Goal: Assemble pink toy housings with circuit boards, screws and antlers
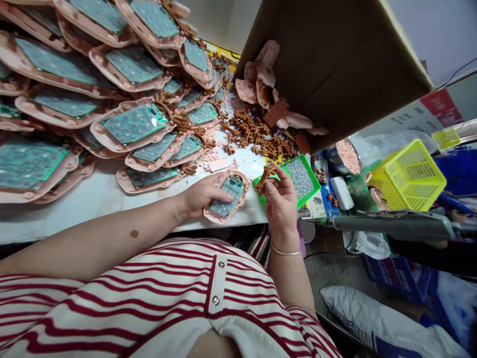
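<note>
Stacked pink shells with green boards (134, 124) fill the desk's left and far side; left hand (201, 196) pins one pink shell (227, 195) flat at the desk's near edge, fingers on its board; right hand (281, 199) pinches a brown rubber piece (265, 176) over the green tray (303, 176); likely best: keep the shell pressed still, line the piece up before seating; brown pile (261, 134) lies beyond

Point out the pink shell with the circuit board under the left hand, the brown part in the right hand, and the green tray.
pink shell (226, 198): head view, on its green board.
brown part (265, 175): head view, its upper end above the fingers.
green tray (312, 175): head view, right rim.
</note>
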The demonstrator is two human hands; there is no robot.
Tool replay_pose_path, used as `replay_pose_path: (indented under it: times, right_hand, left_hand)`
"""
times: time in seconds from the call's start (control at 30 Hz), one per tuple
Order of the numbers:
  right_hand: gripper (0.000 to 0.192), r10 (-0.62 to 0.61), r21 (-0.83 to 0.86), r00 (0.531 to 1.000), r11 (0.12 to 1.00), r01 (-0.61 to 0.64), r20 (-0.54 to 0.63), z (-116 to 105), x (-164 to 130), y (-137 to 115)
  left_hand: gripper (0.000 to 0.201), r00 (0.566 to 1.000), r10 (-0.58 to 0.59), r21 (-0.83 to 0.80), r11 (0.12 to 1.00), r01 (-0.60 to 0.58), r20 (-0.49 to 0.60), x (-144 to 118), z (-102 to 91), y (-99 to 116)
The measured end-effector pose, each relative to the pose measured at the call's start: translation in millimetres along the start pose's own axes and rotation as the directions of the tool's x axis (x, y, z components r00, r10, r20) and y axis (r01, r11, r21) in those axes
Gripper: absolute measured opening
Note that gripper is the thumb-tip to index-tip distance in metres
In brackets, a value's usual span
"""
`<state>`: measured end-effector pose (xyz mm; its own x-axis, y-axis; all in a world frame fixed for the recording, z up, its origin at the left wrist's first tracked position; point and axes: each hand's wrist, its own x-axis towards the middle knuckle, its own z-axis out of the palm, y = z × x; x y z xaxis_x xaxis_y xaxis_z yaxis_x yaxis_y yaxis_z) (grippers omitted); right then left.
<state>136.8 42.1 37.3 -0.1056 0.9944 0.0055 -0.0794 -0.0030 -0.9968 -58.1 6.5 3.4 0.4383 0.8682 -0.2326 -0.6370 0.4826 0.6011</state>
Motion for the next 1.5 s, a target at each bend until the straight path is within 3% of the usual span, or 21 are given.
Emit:
replay_pose_path:
  times: [0.17, 0.33, 0.5, 0.6, 0.77, 0.93, 1.2, 1.5]
  right_hand:
    - [0.042, -0.009, -0.025, 0.998, 1.000, 0.011, 0.055, 2.0, -1.9, 4.8]
    - [0.038, -0.010, -0.159, 0.990, 0.987, 0.032, 0.139, -1.5, 0.1, -0.3]
    - [0.040, -0.099, -0.422, 0.948, 0.878, 0.226, 0.301, -8.0, -0.6, -6.8]
    - [0.036, -0.130, -0.449, 0.914, 0.839, 0.308, 0.384, -10.8, 1.0, -3.1]
    - [0.033, -0.012, -0.285, 0.924, 0.950, 0.130, 0.382, -15.0, 8.3, 10.4]
    - [0.049, 0.120, -0.163, 0.924, 0.985, -0.064, 0.363, -16.2, 6.4, 12.4]
    - [0.037, 0.166, -0.104, 0.946, 0.984, -0.142, 0.277, -0.6, 0.0, 16.7]
    - [0.040, 0.208, -0.089, 0.954, 0.977, -0.193, 0.215, 6.6, -2.2, 10.1]
  left_hand:
    - [0.045, 0.999, -0.031, 0.071, 0.997, 0.029, 0.028, -1.0, -0.8, 0.0]
    - [0.049, 0.997, -0.050, 0.129, 0.991, 0.041, 0.067, -0.2, -4.0, -1.2]
    - [0.048, 0.997, -0.060, 0.227, 0.973, 0.049, 0.040, 1.8, -5.2, -0.7]
    - [0.049, 0.993, -0.096, 0.210, 0.974, 0.079, 0.071, 0.6, -4.3, 0.8]
    - [0.043, 0.968, -0.188, 0.110, 0.979, 0.171, 0.165, -2.5, -4.7, 2.2]
    - [0.042, 0.960, -0.239, 0.169, 0.962, 0.214, 0.145, -1.6, -6.7, 0.9]
    - [0.037, 0.953, -0.270, 0.259, 0.939, 0.228, 0.138, -1.1, -5.1, 1.1]
    - [0.039, 0.960, -0.275, 0.331, 0.912, 0.242, 0.058, -1.6, -3.8, 1.3]
